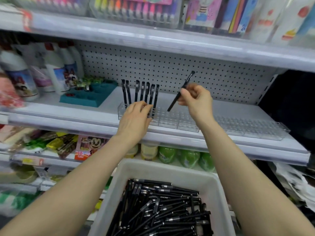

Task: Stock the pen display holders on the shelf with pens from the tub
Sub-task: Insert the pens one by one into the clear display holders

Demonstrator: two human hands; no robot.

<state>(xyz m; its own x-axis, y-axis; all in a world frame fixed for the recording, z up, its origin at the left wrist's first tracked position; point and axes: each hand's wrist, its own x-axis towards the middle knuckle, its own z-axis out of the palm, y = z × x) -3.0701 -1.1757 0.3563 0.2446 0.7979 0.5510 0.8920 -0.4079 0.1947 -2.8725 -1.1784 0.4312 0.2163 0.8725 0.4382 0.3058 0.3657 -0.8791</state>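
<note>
Slanting pen [187, 80] pinched in right hand [196, 99], over clear holder [170, 120]

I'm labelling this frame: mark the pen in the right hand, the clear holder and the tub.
held pen [187, 80], head view, on its upper barrel.
clear holder [170, 118], head view, on an empty stretch of holes.
tub [162, 169], head view, on its bare back wall.

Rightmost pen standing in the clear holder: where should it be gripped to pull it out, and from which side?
Probably the upper barrel, from above and the right. The rightmost pen stands nearly upright, tip in the clear holder; the left hand and other pens crowd its left, and nothing stands in the holder to its right.
</note>
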